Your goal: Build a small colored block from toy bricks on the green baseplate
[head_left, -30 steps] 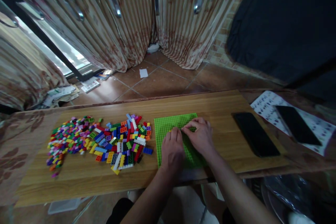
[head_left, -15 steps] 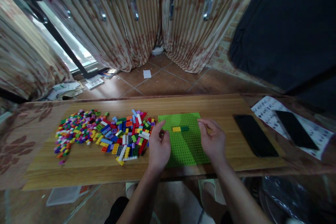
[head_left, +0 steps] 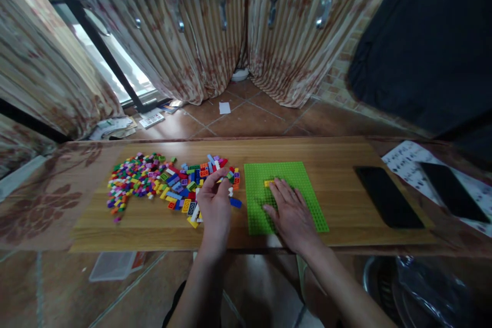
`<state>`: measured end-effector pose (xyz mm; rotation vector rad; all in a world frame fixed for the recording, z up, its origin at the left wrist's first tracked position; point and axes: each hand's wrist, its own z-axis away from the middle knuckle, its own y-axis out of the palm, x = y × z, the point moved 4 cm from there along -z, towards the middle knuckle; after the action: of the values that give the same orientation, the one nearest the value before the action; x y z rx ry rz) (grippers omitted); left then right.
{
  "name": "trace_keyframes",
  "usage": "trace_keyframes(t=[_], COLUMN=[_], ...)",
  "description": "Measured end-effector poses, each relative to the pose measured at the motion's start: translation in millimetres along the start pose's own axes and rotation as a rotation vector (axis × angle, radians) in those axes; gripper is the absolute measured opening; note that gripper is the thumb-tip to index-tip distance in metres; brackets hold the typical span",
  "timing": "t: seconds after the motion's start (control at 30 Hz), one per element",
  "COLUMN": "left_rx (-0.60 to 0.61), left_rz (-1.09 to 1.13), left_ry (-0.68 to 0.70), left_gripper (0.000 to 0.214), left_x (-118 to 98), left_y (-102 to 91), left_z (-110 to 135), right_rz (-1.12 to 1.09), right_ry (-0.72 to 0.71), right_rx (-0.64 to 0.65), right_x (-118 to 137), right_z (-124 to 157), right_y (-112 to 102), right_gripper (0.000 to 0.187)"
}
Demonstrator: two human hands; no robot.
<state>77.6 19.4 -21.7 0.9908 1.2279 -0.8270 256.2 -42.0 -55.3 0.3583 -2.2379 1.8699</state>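
Note:
The green baseplate [head_left: 255, 210] lies on the wooden board in front of me. My right hand [head_left: 292, 210] rests on it, palm down with its fingers stretched out, holding nothing. Part of a yellow brick [head_left: 268, 183] shows beside its fingertips; the dark green brick by it is hidden under the fingers. My left hand [head_left: 215, 202] is over the right side of the loose brick pile [head_left: 179, 184], thumb and forefinger a little apart. No brick can be made out in it. A blue brick [head_left: 236, 203] lies between the pile and the baseplate.
Smaller colourful pieces [head_left: 132, 177] are heaped at the left of the wooden board [head_left: 154, 233]. A black phone [head_left: 388, 197] lies at the right. Beyond it, another dark phone [head_left: 453, 189] rests on a printed sheet [head_left: 407, 159]. Patterned curtains [head_left: 184, 56] hang behind.
My left hand has moved from the baseplate's left edge to over the bricks. My right hand has come down flat on the baseplate, covering the dark green brick. The view has shifted left.

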Motion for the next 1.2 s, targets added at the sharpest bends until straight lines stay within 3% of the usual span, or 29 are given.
trace_keyframes(t=[0.43,0.63,0.83,1.2], left_rx=[-0.095,-0.139,-0.154,-0.160], left_rz=[0.185,0.232,0.276,0.313], left_ry=[0.012,-0.025,-0.064,-0.076], left_gripper=[0.025,0.027,0.028,0.028], left_x=[-23.6,-26.5,-30.0,-34.8], left_y=[-35.2,-44.1,-47.7,-60.5], left_z=[-17.5,-25.8,-29.3,-33.4], right_rz=[-0.037,-0.134,-0.211,-0.127], right_ry=[-0.016,-0.096,-0.177,-0.123], right_rx=[-0.095,-0.249,-0.189,-0.163], right_x=[0.5,30.1,62.5,77.1], right_z=[0.6,-3.3,0.7,-7.2], right_y=[2.1,-10.6,8.2,20.9], right_gripper=[0.050,0.038,0.027,0.025])
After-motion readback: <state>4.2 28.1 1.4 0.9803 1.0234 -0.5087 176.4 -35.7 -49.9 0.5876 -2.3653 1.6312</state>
